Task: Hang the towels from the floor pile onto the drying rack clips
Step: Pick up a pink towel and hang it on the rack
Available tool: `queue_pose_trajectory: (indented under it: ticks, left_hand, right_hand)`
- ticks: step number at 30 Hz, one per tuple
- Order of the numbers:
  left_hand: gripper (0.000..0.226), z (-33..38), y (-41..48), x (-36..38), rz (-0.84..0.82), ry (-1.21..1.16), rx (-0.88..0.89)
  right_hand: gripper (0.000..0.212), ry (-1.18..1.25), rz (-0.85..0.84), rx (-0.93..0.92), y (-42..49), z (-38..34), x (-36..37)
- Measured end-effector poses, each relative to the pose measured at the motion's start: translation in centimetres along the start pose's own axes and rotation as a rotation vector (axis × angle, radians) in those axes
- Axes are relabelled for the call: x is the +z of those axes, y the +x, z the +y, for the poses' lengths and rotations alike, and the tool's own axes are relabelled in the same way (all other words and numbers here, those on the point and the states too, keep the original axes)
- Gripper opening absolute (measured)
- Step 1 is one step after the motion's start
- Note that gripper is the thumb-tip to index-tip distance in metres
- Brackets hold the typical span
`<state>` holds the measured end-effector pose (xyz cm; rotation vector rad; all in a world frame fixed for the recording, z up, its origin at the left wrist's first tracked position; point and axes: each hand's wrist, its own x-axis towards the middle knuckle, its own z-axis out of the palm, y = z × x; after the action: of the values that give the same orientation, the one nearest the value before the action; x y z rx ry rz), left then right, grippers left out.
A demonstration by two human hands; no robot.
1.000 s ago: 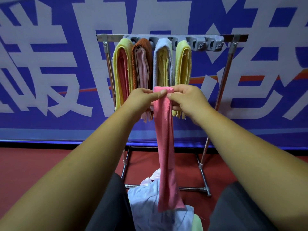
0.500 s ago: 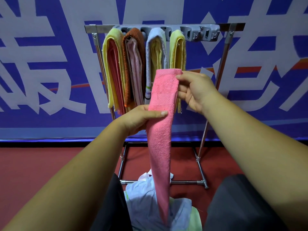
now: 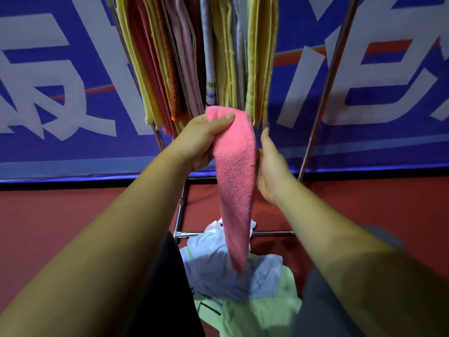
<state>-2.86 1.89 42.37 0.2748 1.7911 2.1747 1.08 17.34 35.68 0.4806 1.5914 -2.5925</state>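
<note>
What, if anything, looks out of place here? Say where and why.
Nothing looks damaged or spilled. The towel pile lies crumpled on the floor below the rack, and the pink towel hangs bunched from the left hand, not yet hung.

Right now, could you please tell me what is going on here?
A person is hanging laundry. The left hand grips the folded top of a pink towel; the right hand lies against its side, fingers hidden behind it. The towel dangles over the pile on the floor. Several towels hang on the rack behind; its clips are out of view.
</note>
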Motion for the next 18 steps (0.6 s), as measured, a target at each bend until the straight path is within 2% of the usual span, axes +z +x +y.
queue_pose_trajectory:
  ticks: [3, 4, 7, 9, 10, 13, 15, 18]
  left_hand:
    - [0.031, -1.5, 1.6, -0.7, 0.15, 0.035, -0.034]
    - [0.031, -2.1, 2.1, -1.0, 0.196, 0.03, -0.05]
    - [0.032, -3.6, 3.5, -1.7, 0.283, 0.034, -0.108]
    - [0.035, -4.4, 4.2, -2.1, 0.281, -0.008, -0.165]
    - [0.037, -4.6, 4.3, -2.2, 0.264, -0.049, -0.189]
    - [0.043, -5.4, 4.3, -2.9, 0.203, -0.131, -0.232]
    - [0.059, -6.9, 4.3, -4.0, 0.139, -0.162, -0.269]
    - [0.074, -8.4, 4.2, -4.6, 0.004, -0.07, -0.344]
  right_hand:
    - [0.105, -0.095, -0.029, 0.023, 1.0, 2.6, -1.2]
    - [0.101, -0.136, -0.052, 0.027, 1.2, 3.4, -1.8]
    - [0.063, -0.247, -0.137, 0.03, 1.0, 4.7, -2.6]
    - [0.027, -0.291, -0.183, 0.023, 1.4, 5.1, -2.6]
    - [0.017, -0.295, -0.2, 0.027, 1.6, 5.0, -2.4]
    - [0.024, -0.242, -0.179, 0.075, 2.7, 4.8, -1.6]
    - [0.032, -0.141, -0.189, 0.112, 3.4, 4.7, -1.2]
    - [0.036, 0.03, -0.188, 0.133, 4.4, 4.1, -0.5]
